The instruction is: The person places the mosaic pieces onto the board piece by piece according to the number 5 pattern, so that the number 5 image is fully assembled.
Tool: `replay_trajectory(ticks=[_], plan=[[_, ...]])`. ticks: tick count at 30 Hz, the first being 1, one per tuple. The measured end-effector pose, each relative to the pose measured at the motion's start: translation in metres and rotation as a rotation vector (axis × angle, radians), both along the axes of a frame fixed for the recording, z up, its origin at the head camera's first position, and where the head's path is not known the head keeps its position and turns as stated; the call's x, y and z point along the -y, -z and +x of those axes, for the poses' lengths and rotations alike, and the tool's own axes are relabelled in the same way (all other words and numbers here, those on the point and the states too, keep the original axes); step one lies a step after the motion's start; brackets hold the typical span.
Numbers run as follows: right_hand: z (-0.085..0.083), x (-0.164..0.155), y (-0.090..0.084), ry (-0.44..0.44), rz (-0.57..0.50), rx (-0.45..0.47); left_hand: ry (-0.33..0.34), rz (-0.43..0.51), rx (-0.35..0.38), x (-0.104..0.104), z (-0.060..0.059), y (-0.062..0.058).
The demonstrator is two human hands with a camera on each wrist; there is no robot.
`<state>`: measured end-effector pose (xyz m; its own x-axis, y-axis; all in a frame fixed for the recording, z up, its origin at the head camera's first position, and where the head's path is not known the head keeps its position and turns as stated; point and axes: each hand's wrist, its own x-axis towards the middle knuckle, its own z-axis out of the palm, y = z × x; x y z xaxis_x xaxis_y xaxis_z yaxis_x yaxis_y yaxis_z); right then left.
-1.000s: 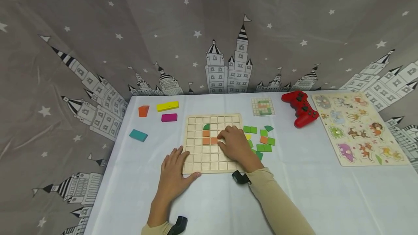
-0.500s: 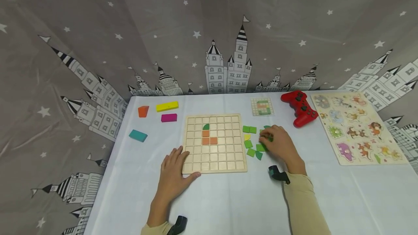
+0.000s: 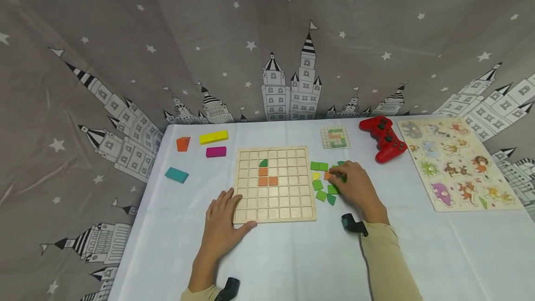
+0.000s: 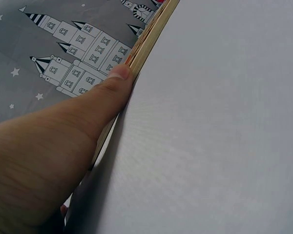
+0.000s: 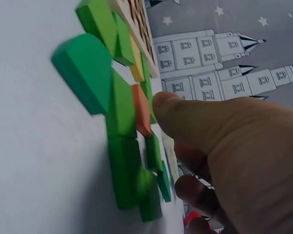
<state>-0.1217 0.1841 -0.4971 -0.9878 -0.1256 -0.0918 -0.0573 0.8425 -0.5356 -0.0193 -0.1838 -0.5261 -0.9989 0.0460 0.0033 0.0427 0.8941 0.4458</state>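
Worktop (image 3: 292, 254) under pale cloth carries a wooden grid board (image 3: 274, 184), four tiles seated (one green, three orange) and most cells bare. Left hand (image 3: 221, 224) lies flat, fingers straight, bracing its near corner. Right hand (image 3: 353, 185) pinches an orange tile (image 5: 142, 109) among loose green tiles (image 3: 321, 190) beside the board. Farther right: animal puzzle (image 3: 457, 164), red controller (image 3: 383, 137), pattern card (image 3: 336, 136); nothing blocks the way.

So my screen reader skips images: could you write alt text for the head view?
A right hand touches an orange tile among loose green tiles beside a wooden grid board, while the left hand rests flat on the board's near left corner.
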Motion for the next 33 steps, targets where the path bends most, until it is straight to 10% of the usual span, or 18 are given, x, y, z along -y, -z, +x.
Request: replay_trajectory(ticks=[33], plan=[[-0.003, 0.01, 0.004, -0.076, 0.15, -0.016, 0.004, -0.002, -0.004, -0.001, 0.0, 0.0]])
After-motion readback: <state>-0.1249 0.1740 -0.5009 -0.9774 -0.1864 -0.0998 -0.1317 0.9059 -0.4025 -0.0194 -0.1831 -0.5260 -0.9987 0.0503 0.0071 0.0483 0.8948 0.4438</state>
